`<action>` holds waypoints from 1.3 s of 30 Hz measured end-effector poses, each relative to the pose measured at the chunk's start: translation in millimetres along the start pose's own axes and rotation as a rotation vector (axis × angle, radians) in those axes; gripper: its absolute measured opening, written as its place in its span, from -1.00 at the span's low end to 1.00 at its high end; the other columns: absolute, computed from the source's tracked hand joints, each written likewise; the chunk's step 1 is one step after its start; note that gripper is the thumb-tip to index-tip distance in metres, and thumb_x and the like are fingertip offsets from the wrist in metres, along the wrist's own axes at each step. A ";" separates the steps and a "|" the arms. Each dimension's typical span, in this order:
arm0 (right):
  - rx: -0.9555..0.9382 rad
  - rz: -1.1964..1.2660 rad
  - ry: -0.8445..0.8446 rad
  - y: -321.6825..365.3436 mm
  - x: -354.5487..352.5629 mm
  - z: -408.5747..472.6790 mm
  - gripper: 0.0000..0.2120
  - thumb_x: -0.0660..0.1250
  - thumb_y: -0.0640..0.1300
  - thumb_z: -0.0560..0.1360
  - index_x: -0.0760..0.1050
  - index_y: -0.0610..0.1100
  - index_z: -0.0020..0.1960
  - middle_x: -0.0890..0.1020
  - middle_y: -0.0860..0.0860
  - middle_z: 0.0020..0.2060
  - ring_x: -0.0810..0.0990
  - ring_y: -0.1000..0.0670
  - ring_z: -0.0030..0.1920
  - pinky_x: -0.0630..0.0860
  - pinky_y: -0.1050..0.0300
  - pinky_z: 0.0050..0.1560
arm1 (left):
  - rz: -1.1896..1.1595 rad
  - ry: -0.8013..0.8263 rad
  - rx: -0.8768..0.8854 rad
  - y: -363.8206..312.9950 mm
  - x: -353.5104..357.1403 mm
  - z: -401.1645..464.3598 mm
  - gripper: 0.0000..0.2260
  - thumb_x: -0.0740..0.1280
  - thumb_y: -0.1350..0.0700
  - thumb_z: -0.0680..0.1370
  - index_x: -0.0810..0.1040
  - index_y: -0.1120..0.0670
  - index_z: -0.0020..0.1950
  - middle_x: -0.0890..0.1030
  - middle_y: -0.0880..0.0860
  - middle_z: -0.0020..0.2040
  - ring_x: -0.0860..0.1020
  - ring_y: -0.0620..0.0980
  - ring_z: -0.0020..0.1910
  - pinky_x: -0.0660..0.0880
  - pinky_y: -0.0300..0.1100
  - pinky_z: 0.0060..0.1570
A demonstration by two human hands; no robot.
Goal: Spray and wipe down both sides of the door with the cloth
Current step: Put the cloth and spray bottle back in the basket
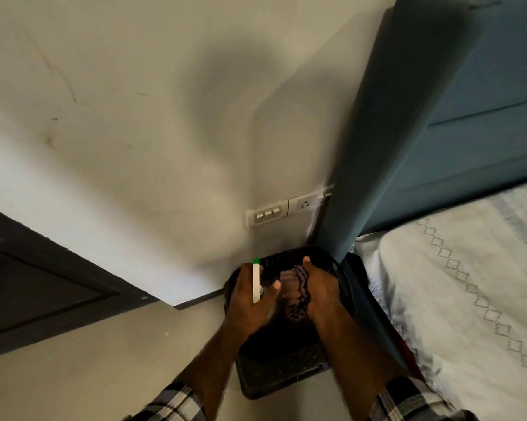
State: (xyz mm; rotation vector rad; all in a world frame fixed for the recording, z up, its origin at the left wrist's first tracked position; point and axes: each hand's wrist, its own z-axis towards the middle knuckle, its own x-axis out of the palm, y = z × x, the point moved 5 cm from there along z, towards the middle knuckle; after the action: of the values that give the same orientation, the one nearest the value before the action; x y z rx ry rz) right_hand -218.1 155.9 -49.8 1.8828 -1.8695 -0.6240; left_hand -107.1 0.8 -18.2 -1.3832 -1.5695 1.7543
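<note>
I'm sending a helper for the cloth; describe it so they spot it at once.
Find the black basket on the floor between the wall and the bed. Above it, the right hand grips the cloth: bunched dark checked fabric, unlike the white, green-tipped spray bottle beside it.

Looking down over a black basket [282, 360] on the floor beside a bed [456, 293]. Left hand [250, 302] gripping a white spray bottle [256, 282] with green tip; right hand [319, 291] clutching a checked cloth [295, 291] just beside it, above the basket. Dark door [37, 287] at left; switch plate [283, 209] on the far wall [134, 117]; blue curtain [386, 132] right.
</note>
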 end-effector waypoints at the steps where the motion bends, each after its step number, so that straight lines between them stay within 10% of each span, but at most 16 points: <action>1: -0.001 -0.013 0.000 -4.6 -1.2 8.8 -0.57 0.52 0.18 0.57 0.73 -0.23 -0.01 0.78 -0.21 -0.10 0.77 -0.26 -0.01 0.69 -0.26 0.21 | 0.007 0.019 -0.002 2.3 2.9 -1.0 -0.42 0.42 -0.33 0.51 0.44 -0.02 0.38 0.57 -0.06 0.11 0.60 -0.09 0.04 0.56 -0.27 0.06; 7: 0.009 0.003 0.011 -2.3 -10.2 -9.5 -0.61 0.49 0.13 0.61 0.71 -0.24 -0.01 0.77 -0.21 -0.13 0.76 -0.26 -0.01 0.69 -0.21 0.20 | 0.085 0.065 -0.005 7.1 7.3 -10.2 -0.58 0.45 -0.23 0.55 0.42 -0.05 0.26 0.54 -0.07 0.00 0.56 -0.19 -0.08 0.51 -0.33 -0.08; 13: -0.032 0.009 0.042 24.1 -27.2 -70.4 -0.57 0.47 0.18 0.60 0.69 -0.20 0.18 0.77 -0.20 -0.03 0.76 -0.26 0.02 0.68 -0.24 0.22 | 0.094 0.103 -0.152 -40.4 -20.0 -26.0 -0.14 0.36 -0.54 0.40 0.36 -0.06 0.54 0.49 -0.05 0.42 0.49 -0.03 0.37 0.51 0.06 0.40; 18: -0.066 0.162 0.170 60.9 -29.6 -169.1 -0.56 0.37 0.16 0.67 0.67 -0.22 0.21 0.77 -0.24 0.04 0.73 -0.30 0.11 0.67 -0.20 0.14 | 0.155 0.066 0.044 -160.0 -59.0 -52.9 -0.50 0.44 -0.27 0.54 0.52 -0.04 0.36 0.51 -0.22 0.20 0.49 -0.36 0.10 0.45 -0.47 0.16; 25: -0.394 0.016 0.389 128.9 -43.0 -300.7 -0.67 0.31 -0.40 0.63 0.65 -0.10 0.28 0.73 -0.14 0.21 0.67 -0.24 0.26 0.69 -0.18 0.19 | 0.053 -0.007 0.020 -294.7 -126.3 -78.8 -0.87 0.52 -0.04 0.56 0.70 -0.01 -0.08 0.73 -0.08 -0.15 0.69 -0.08 -0.13 0.66 -0.13 -0.05; 33: -0.650 -0.216 0.445 160.3 -74.5 -389.0 -0.82 0.41 -0.10 0.67 0.74 -0.05 -0.07 0.79 -0.11 -0.03 0.72 -0.27 0.16 0.63 -0.34 0.29 | -0.188 -0.050 0.029 -383.4 -188.7 -142.8 -0.84 0.29 0.10 0.72 0.52 0.13 -0.02 0.67 0.14 -0.17 0.67 -0.03 -0.29 0.60 -0.10 -0.37; 39: -0.576 -0.193 0.777 150.7 -80.0 -448.0 -0.41 0.44 0.32 0.52 0.56 0.02 0.43 0.64 -0.06 0.36 0.57 -0.17 0.39 0.50 -0.35 0.45 | -0.102 -0.061 0.130 -437.2 -207.2 -201.7 -0.81 0.21 0.00 0.75 0.50 0.09 0.09 0.62 0.07 -0.21 0.54 0.02 -0.31 0.40 -0.13 -0.44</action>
State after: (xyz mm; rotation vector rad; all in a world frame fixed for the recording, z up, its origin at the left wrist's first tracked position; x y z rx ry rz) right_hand -81.0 224.1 404.5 1.5869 -0.9040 -0.3473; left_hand 21.4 57.7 486.8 -1.1782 -1.5002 1.8173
